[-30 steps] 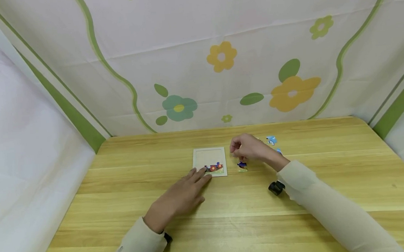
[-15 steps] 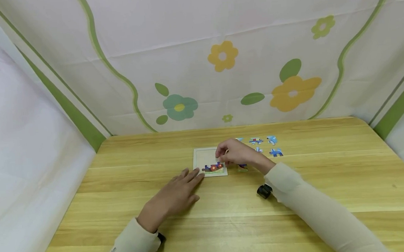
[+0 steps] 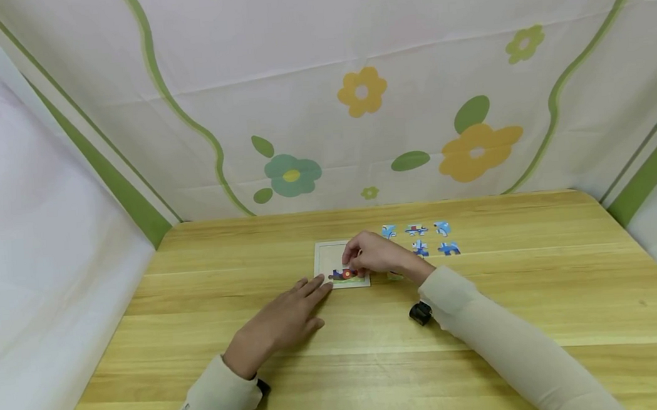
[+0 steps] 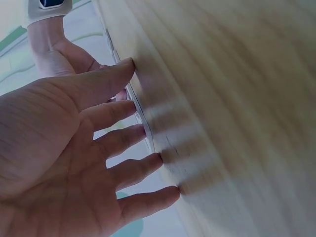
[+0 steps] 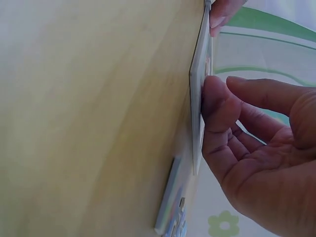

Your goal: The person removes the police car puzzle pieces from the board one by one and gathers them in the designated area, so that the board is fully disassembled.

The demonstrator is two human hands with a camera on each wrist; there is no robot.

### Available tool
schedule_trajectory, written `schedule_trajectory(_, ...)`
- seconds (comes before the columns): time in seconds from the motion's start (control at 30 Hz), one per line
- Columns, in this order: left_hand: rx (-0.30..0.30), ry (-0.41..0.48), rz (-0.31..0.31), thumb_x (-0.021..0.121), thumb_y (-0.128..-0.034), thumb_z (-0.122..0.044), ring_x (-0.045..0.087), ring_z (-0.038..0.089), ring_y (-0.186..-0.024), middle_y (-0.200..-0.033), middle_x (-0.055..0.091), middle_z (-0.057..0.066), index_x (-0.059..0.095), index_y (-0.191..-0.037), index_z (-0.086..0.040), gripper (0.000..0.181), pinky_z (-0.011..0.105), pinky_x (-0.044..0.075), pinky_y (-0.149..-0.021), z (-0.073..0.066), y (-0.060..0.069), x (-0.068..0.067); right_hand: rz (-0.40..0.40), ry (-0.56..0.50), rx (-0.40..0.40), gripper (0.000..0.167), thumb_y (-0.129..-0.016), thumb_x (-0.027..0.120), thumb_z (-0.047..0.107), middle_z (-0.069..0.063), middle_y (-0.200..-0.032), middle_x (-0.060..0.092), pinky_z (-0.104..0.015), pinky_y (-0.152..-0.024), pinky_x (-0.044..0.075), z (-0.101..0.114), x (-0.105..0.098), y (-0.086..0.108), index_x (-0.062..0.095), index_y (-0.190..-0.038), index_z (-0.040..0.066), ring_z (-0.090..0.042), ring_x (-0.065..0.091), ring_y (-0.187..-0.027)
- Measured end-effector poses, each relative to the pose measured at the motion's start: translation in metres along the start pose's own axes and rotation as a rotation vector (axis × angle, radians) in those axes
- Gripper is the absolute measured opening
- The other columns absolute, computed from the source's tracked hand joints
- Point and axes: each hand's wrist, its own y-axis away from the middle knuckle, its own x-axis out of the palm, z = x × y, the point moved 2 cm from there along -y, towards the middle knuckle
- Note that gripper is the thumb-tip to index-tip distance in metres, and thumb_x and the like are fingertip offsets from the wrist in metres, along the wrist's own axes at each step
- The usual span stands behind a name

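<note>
A pale, square puzzle board (image 3: 339,251) lies on the wooden table. Joined jigsaw pieces (image 3: 342,275) with red and dark blue print fill part of its near edge. My right hand (image 3: 372,252) is over the board's right half, its fingers bent and their tips low on it. In the right wrist view, an index fingertip (image 5: 213,91) meets the board's face with the thumb close by; any piece under the fingertips is hidden. My left hand (image 3: 282,324) lies with its fingers extended, their tips at the board's near left corner. The left wrist view shows those fingers spread.
To the right of the board lie several loose blue puzzle pieces (image 3: 448,248) in rows. Another loose piece (image 3: 395,276) is partly covered by my right hand. The table (image 3: 476,221) meets a flower-print cloth (image 3: 312,118) at its back edge.
My right hand has moved left from beside the loose pieces onto the board, then lower. My left hand has shifted slightly toward the left and back from the board's pieces.
</note>
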Motion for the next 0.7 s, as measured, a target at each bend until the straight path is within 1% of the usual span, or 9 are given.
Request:
schedule_trajectory(0.2, 0.007, 0.018, -0.005, 0.063, -0.1064, -0.025, 0.032, 0.042, -0.156, -0.171, 0.032, 0.014, 0.039, -0.163, -0.010, 0.063, 0.059, 0.037, -0.123, 0.0007, -0.0004, 0.0003, 0.003, 0.020, -0.004, 0.017, -0.099, 0.061, -0.005, -0.011, -0.085, 0.073, -0.027, -0.061, 0.055, -0.0019, 0.0029, -0.0038, 0.077, -0.098, -0.001, -0.014, 0.060, -0.062)
schedule_trajectory(0.4, 0.017, 0.010, -0.018, 0.064, -0.1058, -0.024, 0.035, 0.043, -0.155, -0.170, 0.034, 0.015, 0.041, -0.161, -0.009, 0.062, 0.059, 0.039, -0.121, 0.0001, -0.0010, 0.0001, 0.018, 0.039, -0.007, 0.018, -0.096, 0.060, -0.008, -0.008, -0.081, 0.070, -0.025, -0.059, 0.052, -0.0013, 0.0038, -0.0052, 0.077, -0.096, -0.001, -0.013, 0.056, -0.062)
schedule_trajectory(0.7, 0.002, 0.026, -0.010, 0.063, -0.1061, -0.023, 0.032, 0.042, -0.156, -0.172, 0.032, 0.013, 0.040, -0.162, -0.010, 0.062, 0.061, 0.038, -0.122, -0.0008, -0.0001, 0.0008, 0.040, 0.033, -0.021, 0.017, -0.097, 0.060, -0.007, -0.009, -0.082, 0.070, -0.027, -0.060, 0.053, 0.0002, 0.0031, -0.0031, 0.076, -0.096, -0.002, -0.014, 0.056, -0.063)
